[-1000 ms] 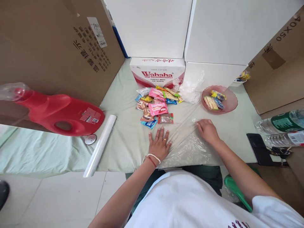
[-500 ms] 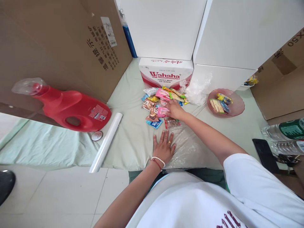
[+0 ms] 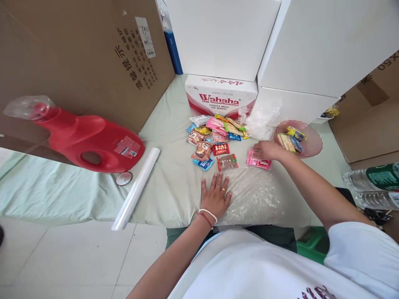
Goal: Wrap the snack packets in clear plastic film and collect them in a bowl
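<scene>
My right hand [image 3: 267, 150] pinches a pink snack packet [image 3: 258, 161] just left of a pink translucent bowl [image 3: 314, 145]. Inside that bowl lie a few wrapped snacks [image 3: 292, 139]. My left hand [image 3: 215, 195] rests flat with fingers spread on the cloth, beside a clear plastic sheet [image 3: 255, 199]. Beyond its fingertips is a pile of colourful snack packets: a brown one [image 3: 227, 162], a red one [image 3: 220, 149], a blue one [image 3: 203, 164] and several others. Another pink packet [image 3: 216, 125] lies at the back of the pile.
A white-and-red Wahaha box [image 3: 220, 99] stands behind the pile, with crumpled clear plastic [image 3: 262, 124] beside it. At left are a red detergent jug [image 3: 96, 141], a roll of clear film [image 3: 137, 189] and a round lid [image 3: 124, 178]. Plastic bottles [image 3: 380, 176] lie at far right.
My right hand has moved right from the pile toward the bowl, carrying the pink packet. A red packet now shows where it was. My left hand stays flat on the cloth.
</scene>
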`<state>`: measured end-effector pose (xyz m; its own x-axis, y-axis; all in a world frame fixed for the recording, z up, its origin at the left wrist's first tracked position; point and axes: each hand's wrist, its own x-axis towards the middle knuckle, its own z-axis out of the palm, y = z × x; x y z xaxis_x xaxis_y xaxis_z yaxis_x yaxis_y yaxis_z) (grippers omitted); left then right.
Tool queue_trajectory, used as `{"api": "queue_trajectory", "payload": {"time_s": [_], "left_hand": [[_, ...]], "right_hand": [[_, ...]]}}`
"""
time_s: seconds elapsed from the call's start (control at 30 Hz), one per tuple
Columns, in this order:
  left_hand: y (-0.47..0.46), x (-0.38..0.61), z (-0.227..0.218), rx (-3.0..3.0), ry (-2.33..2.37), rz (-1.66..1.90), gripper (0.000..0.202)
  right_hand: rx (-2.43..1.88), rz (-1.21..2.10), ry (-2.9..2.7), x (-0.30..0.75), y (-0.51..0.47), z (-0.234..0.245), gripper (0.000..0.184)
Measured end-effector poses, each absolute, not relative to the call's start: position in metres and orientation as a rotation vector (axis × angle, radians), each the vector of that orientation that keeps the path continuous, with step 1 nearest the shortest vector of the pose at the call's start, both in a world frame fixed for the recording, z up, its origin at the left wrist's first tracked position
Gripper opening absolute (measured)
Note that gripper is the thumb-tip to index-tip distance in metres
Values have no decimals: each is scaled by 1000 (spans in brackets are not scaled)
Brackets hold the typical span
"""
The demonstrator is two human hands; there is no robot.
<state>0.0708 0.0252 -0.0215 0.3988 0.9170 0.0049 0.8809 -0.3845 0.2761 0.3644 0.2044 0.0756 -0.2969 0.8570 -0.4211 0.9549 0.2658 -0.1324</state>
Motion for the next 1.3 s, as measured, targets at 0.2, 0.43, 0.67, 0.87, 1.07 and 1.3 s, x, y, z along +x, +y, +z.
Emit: {"api": "queue_trajectory", "payload": {"time_s": [0.2,0.43,0.67,0.87,1.07,1.3], "left_hand": [[25,70,-22,2430,1603,226,61],[25,70,-22,2424,1607,215,60],[25,71,-26,2415,1618,243,59],[19,68,-27,2415,1609,256,58],[7,54,-24,2454,1571,265,56],[8,53,-24,2504,1592,216,57]], "right_hand": [[1786,-114,2631,261,258,79,32],[1484,-32,2608,209,324,70,54],[1607,46,2724,220,312,99,32],[1909,-866,2724,306,246,127,36],[2251,-1204,2207,401,173,101,33],[2033,-892,2446,405,165,68,44]]}}
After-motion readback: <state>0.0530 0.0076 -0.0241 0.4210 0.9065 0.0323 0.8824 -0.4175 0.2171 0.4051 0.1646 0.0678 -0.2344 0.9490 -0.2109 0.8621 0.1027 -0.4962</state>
